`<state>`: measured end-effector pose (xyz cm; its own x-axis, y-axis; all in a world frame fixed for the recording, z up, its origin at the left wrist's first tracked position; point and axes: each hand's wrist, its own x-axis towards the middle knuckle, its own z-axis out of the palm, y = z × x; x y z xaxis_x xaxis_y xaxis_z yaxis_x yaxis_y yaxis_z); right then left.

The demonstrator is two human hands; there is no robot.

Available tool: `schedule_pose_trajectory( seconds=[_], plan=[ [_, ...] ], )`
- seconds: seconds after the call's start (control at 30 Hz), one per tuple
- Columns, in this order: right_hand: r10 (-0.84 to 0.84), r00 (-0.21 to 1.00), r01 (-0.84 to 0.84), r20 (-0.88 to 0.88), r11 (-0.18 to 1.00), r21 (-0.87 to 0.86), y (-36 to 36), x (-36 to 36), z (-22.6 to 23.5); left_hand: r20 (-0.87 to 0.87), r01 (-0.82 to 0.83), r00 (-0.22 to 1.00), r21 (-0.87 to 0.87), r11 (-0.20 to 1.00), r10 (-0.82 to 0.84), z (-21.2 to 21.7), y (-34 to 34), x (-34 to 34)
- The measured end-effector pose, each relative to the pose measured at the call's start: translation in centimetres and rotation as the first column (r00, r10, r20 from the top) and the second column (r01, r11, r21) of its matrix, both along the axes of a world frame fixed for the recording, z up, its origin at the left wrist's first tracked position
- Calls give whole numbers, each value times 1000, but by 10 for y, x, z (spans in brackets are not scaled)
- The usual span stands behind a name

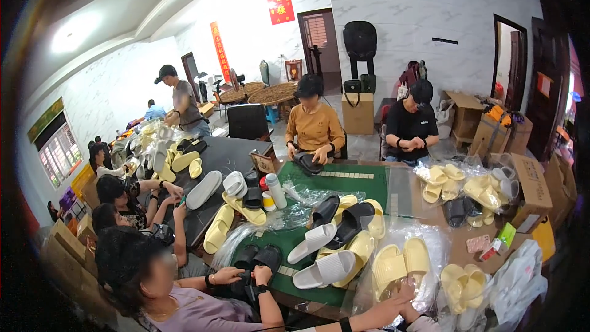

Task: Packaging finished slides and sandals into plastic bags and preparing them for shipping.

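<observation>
- Wearer's forearm enters from the lower edge w/ a black wristband; the hand reaches up to a pair of pale yellow foam slide sandals in a clear plastic bag, at the near edge of the table.
- Fingers curl onto the bag's lower edge, touching the plastic; looks like a light pinch, but can't tell how firm. Can't tell for sure if it's the left or right hand; the other hand isn't visible.
- Just right of it: another bagged pair of yellow slides, then crumpled white plastic bags.
- Left of the held bag: loose white ribbed slide sandal on a green mat, beside a 2nd white slide, black slides and more yellow ones, overlapping in a heap.
- Far right of table: pile of bagged yellow slides near brown cardboard boxes.
- White cylindrical bottle stands upright near the mat's far-left corner.
- Co-workers: person in lilac top at lower left, both hands on black slides; person in mustard top across the table handling a black slide; person in black tee beside them, hands together.
</observation>
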<state>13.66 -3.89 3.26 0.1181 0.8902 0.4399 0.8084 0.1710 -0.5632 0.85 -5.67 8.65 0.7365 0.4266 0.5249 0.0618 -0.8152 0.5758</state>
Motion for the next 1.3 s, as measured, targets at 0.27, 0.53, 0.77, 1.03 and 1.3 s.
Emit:
schedule_pose_trajectory(
  seconds=[0.27,0.53,0.77,1.03,1.3],
  plan=[
    [-121,992,121,-25,992,-21,12,-4,12,-206,150,969,55,987,-136,15,-14,-6],
    [-180,970,174,-162,983,-53,15,-22,65,-69,123,986,-289,949,-149,91,-13,-26],
    [39,989,-21,-143,992,128,13,-31,62,188,-574,587,-589,569,787,53,49,-50],
    [-108,955,110,-275,994,-7,20,-39,74,128,237,881,-953,-190,455,21,29,-48],
    [-147,965,118,-218,983,-141,25,-39,53,238,283,958,-868,-408,157,14,25,-58]
  ],
)
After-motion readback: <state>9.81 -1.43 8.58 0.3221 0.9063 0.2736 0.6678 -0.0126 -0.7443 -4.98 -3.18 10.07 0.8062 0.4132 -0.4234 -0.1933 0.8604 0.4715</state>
